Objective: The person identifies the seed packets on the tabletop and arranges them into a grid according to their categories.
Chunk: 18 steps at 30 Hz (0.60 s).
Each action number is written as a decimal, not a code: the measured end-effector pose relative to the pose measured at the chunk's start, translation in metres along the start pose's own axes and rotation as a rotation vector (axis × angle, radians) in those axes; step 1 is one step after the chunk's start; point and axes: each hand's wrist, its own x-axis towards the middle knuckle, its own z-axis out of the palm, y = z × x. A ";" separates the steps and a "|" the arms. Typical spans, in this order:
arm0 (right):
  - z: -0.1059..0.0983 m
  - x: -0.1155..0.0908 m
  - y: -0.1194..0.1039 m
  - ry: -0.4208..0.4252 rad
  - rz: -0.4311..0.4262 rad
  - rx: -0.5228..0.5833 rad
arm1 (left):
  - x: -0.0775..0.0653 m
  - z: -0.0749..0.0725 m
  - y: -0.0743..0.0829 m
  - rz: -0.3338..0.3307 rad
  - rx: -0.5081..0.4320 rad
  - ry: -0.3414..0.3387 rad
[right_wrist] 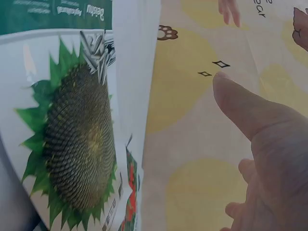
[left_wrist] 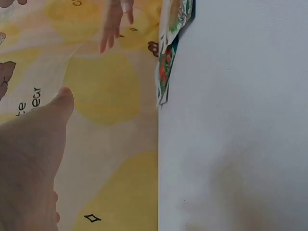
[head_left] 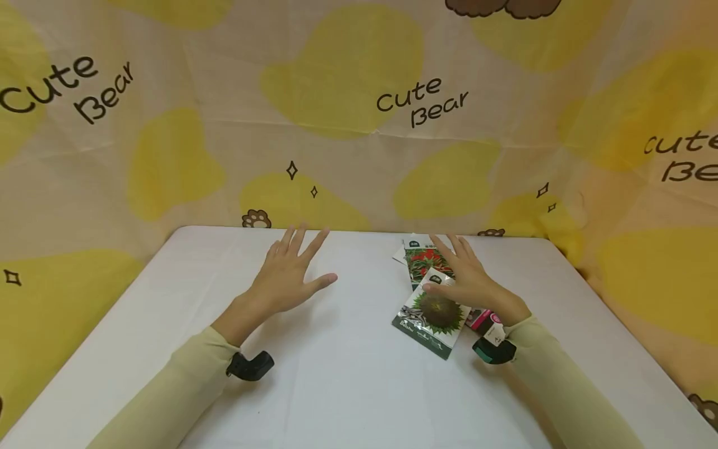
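My left hand (head_left: pixel 283 277) hovers over the left half of the white table, fingers spread and holding nothing. On the right side, my right hand (head_left: pixel 468 280) is held with spread fingers above a small pile of seed packets. Topmost lies a sunflower seed packet (head_left: pixel 417 321), with a big seed head, loose striped seeds and a green lower band. Beneath its far edge is a packet with red peppers (head_left: pixel 421 262). A pink and dark packet (head_left: pixel 481 319) peeks out under the right wrist. In the right wrist view the sunflower packet (right_wrist: pixel 79 139) appears close, beside the thumb.
The white table (head_left: pixel 336 386) ends at a fabric backdrop (head_left: pixel 336 125) with yellow patches and "Cute Bear" lettering, which also rises along both sides. A black wrist strap (head_left: pixel 250 366) sits on the left wrist, and a dark device (head_left: pixel 493 350) on the right.
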 end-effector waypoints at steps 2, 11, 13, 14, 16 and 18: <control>0.001 -0.002 0.004 -0.007 -0.007 0.022 | 0.000 0.003 0.001 0.013 -0.008 0.006; -0.001 -0.012 0.023 -0.031 -0.044 0.098 | 0.008 0.014 0.011 0.063 -0.052 0.054; -0.002 -0.016 0.028 -0.039 -0.029 0.108 | 0.010 0.015 0.014 0.074 -0.064 0.064; -0.003 -0.017 0.030 -0.042 -0.024 0.109 | 0.011 0.016 0.016 0.081 -0.066 0.069; -0.004 -0.021 0.034 -0.049 -0.019 0.115 | 0.013 0.018 0.019 0.099 -0.068 0.078; -0.006 -0.024 0.037 -0.057 -0.018 0.128 | 0.013 0.019 0.023 0.115 -0.069 0.080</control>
